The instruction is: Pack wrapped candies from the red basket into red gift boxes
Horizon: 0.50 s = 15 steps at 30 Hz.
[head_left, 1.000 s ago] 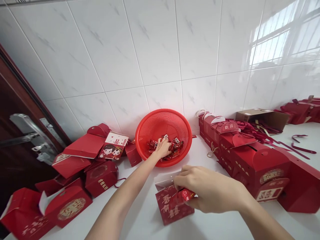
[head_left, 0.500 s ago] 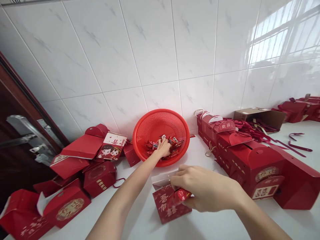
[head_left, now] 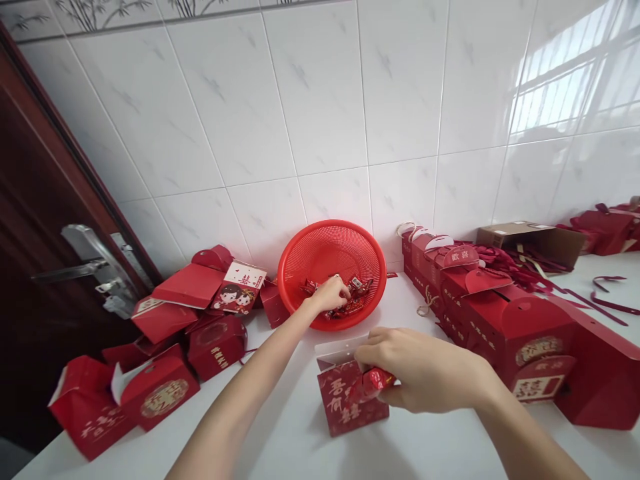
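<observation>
Grip: right hand (head_left: pixel 420 370) closed on red-wrapped packet (head_left: pixel 373 383), at open carton (head_left: pixel 334 407) on white tabletop (head_left: pixel 290 440) | left hand (head_left: pixel 333 294) curled over wrapped sweets (head_left: pixel 356 305) inside red basket (head_left: pixel 325 250), hold cannot be told | basket near tiled wall (head_left: pixel 325 100), between heaped boxes (head_left: pixel 183 288) and boxed row (head_left: pixel 475 313)

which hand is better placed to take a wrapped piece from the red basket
Left, I'd judge: the left hand is inside the red basket, at the wrapped pieces, while the right hand grips a red packet by the small box.
</observation>
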Available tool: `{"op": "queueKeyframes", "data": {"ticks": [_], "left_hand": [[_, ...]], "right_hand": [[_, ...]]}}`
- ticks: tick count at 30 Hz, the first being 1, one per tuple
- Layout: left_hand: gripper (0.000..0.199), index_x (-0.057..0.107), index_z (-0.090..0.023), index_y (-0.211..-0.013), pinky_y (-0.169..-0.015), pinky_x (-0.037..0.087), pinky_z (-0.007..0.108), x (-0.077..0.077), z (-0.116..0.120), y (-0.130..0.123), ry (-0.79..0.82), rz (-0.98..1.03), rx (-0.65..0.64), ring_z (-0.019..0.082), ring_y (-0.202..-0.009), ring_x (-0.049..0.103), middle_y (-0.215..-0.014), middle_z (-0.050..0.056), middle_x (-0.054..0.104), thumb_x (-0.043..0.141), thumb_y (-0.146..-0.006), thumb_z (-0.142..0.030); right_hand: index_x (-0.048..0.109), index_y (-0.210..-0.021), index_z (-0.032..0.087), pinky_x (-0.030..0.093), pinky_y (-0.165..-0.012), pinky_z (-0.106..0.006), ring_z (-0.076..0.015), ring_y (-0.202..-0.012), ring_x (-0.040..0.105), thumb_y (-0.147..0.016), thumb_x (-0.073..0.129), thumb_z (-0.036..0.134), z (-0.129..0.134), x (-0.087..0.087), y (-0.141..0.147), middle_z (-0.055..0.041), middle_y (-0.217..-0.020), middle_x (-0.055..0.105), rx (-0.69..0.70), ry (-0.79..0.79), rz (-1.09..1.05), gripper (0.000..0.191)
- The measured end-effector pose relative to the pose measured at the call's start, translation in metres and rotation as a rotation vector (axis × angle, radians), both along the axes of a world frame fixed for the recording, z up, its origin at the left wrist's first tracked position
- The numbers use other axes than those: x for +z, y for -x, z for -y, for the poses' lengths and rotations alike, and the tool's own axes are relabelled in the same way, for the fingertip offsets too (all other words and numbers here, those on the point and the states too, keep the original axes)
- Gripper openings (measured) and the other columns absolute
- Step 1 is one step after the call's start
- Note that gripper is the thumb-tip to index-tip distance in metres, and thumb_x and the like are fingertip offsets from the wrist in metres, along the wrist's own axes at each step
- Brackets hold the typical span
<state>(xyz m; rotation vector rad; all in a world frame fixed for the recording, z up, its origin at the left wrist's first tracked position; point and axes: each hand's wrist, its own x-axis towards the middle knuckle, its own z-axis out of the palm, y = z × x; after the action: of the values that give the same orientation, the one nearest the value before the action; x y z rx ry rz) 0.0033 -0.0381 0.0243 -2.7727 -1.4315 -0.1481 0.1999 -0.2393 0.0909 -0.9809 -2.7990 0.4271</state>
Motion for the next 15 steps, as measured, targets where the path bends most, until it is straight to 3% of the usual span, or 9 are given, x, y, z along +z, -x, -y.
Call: {"op": "queueKeyframes", "data": {"ticks": [2,4,9,15], "left_hand": [[0.026,0.082,-0.022,-0.082,-0.086,0.052,0.032,-0.007,0.002,-0.008,0.004,-0.072,0.0,0.025,-0.096,0.066,-0.093,0.008,0.074,0.063,-0.074,-0.006],[0.026,0.081,-0.02,-0.08,-0.093,0.049,0.038,-0.013,0.002,-0.016,-0.024,-0.131,0.01,0.029,-0.102,0.064,-0.1,0.012,0.073,0.063,-0.071,-0.005],[0.028,0.081,-0.018,-0.095,-0.112,0.03,0.055,-0.02,0.0,-0.026,-0.127,-0.215,0.035,0.038,-0.125,0.049,-0.124,0.021,0.063,0.062,-0.076,-0.009],[0.024,0.08,-0.022,-0.101,-0.113,0.018,0.059,-0.026,-0.003,-0.032,-0.19,-0.2,0.028,0.04,-0.124,0.045,-0.116,0.02,0.066,0.068,-0.08,-0.021]], "right_hand": [[0.058,-0.081,0.018,0.04,-0.07,-0.03,-0.0218,-0.087,0.061,-0.079,0.06,0.01,0.003,0.0,0.0,-0.0052,-0.087,0.063,-0.017,0.017,0.013,0.008],[0.058,-0.081,0.018,0.041,-0.071,-0.03,-0.0224,-0.09,0.061,-0.079,0.06,0.01,0.006,0.001,0.0,-0.0057,-0.089,0.064,-0.019,0.018,0.018,0.008],[0.057,-0.083,0.018,0.04,-0.071,-0.03,-0.0219,-0.09,0.059,-0.08,0.061,0.013,0.011,0.002,0.0,-0.006,-0.09,0.065,-0.007,-0.016,0.06,0.007],[0.057,-0.084,0.018,0.039,-0.069,-0.03,-0.022,-0.091,0.06,-0.08,0.059,0.014,0.012,0.002,0.001,-0.0071,-0.092,0.066,-0.013,-0.044,0.097,0.006]]}}
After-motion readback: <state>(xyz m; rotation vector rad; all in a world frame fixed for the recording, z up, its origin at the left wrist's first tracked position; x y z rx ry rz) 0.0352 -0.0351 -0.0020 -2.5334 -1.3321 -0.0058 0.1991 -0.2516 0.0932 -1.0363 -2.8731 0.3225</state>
